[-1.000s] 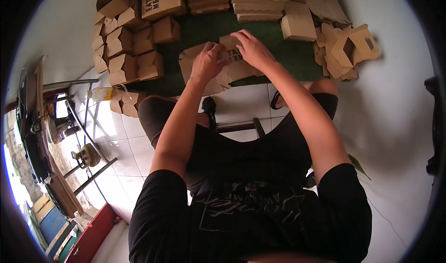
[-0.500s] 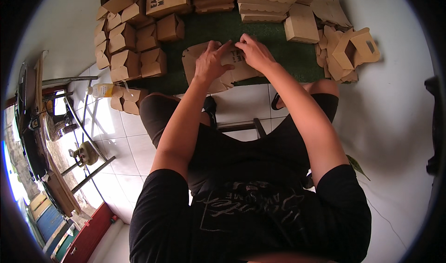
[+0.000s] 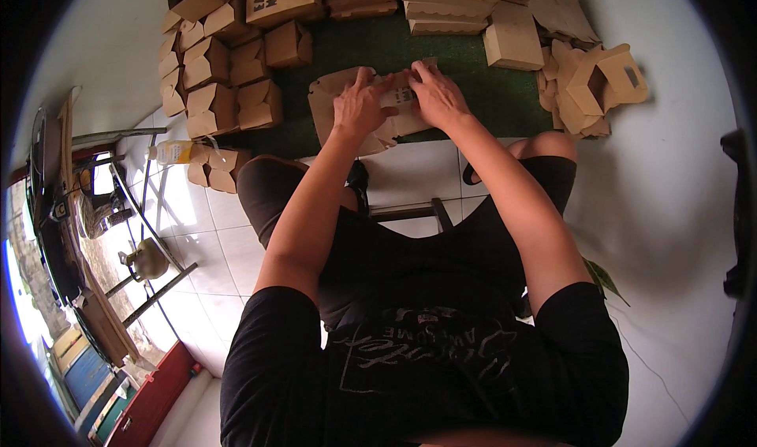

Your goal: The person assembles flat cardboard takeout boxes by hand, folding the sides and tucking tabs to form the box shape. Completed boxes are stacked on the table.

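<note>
A brown cardboard box blank (image 3: 322,106) with dark print lies on the green mat in front of me, partly folded. Spread out on its middle, my left hand (image 3: 363,109) presses it down, thumb pointing right. My right hand (image 3: 438,98) has its fingers curled at the blank's right panel, which stands raised beside the palm. The fingertips of both hands come close together near the far edge. Part of the board is hidden under the hands.
Folded small boxes (image 3: 209,64) are stacked on the left of the green mat (image 3: 355,43). Flat-lidded boxes (image 3: 453,9) are piled at the back. Loose box pieces and an open box (image 3: 587,92) lie at the right. A bottle with yellow liquid (image 3: 175,153) is at the left.
My right hand has shifted slightly down and right, its fingers bending with the right panel, which now stands up more. My left hand stays nearly in place.
</note>
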### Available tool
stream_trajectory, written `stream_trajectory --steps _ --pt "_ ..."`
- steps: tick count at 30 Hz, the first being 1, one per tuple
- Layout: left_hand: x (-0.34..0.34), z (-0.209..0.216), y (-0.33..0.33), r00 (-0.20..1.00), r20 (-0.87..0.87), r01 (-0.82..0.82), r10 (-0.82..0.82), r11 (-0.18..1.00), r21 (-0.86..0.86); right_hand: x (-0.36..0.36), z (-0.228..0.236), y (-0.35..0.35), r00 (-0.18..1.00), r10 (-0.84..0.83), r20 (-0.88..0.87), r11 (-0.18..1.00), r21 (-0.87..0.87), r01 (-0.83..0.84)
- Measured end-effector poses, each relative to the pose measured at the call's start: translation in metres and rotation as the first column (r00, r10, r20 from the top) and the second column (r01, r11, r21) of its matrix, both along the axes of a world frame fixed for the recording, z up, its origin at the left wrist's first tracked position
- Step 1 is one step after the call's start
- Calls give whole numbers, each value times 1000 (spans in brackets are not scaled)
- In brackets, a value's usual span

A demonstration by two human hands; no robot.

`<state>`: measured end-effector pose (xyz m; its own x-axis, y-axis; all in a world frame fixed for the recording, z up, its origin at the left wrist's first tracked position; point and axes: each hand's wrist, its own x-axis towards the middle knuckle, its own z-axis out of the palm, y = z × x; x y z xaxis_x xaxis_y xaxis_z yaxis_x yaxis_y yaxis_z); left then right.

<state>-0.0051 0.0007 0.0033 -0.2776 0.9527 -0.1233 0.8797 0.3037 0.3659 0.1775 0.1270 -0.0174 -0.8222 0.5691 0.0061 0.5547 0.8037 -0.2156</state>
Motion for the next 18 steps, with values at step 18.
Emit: stream_trajectory --steps 18 --pt "-3 7 0 999 26 36 -36 999 5 3 -6 1 981 -24 -193 1000 -12 23"
